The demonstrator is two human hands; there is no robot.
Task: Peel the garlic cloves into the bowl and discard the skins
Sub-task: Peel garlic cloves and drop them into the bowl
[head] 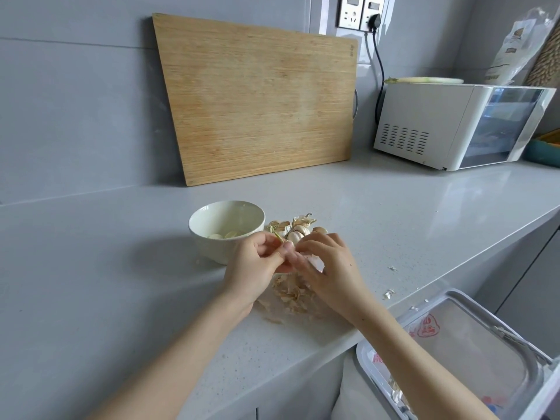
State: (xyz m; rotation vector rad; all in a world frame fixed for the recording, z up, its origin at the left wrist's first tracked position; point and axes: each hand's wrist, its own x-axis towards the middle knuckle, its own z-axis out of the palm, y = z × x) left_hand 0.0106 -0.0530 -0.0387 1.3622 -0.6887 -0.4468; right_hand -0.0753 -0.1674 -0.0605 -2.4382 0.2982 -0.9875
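Midway through the job, by the look of it. A few peeled cloves [228, 234] lie pale and smooth in the bottom of the white bowl [194, 222], which stands toward the middle of the surface [121, 268]. Just beside it, on its right, waits a cluster of unpeeled garlic [297, 229], papery and tan, so there is more to do.

Both hands meet in front of that cluster. The left hand [257, 265] and the right hand [331, 269] have their fingers [312, 241] curled in, pinching one garlic clove [313, 262] between them. The clove is mostly hidden: only a pale pinkish-white patch shows under the right fingertips, and a thin greenish tip pokes out at the left thumb. It seems to be part-way out of its skin, though that cannot be told for sure.

Discarding is barely begun. A loose heap of dry, flaky skins [291, 294] lies under the wrists near the front edge of the surface, with a few stray flakes off to the right. Below that edge a lined bin [454, 338] stands open, with only a little debris at its near side.
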